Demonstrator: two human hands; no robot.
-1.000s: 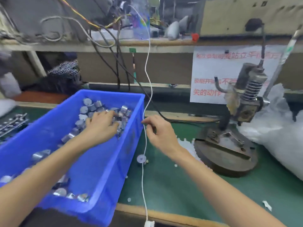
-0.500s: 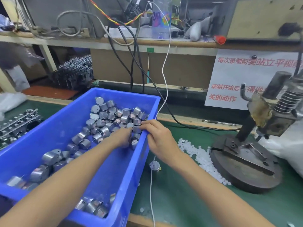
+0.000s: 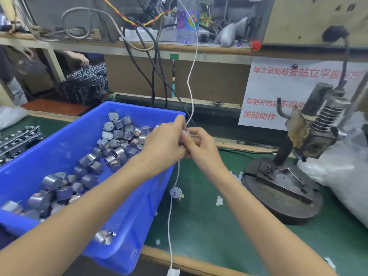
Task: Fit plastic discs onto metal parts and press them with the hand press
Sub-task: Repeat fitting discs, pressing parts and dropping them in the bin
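Blue bin (image 3: 143, 226) holds loose metal parts (image 3: 119, 134); left hand (image 3: 165, 143) and right hand (image 3: 202, 149) pinch a metal part (image 3: 186, 134)

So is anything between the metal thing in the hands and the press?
Nothing visible. The left hand and right hand hold a blurred metal part; toward the hand press, only white discs and a black cable lie flat on the green mat. The white cable hangs by the hands, not on the press side.
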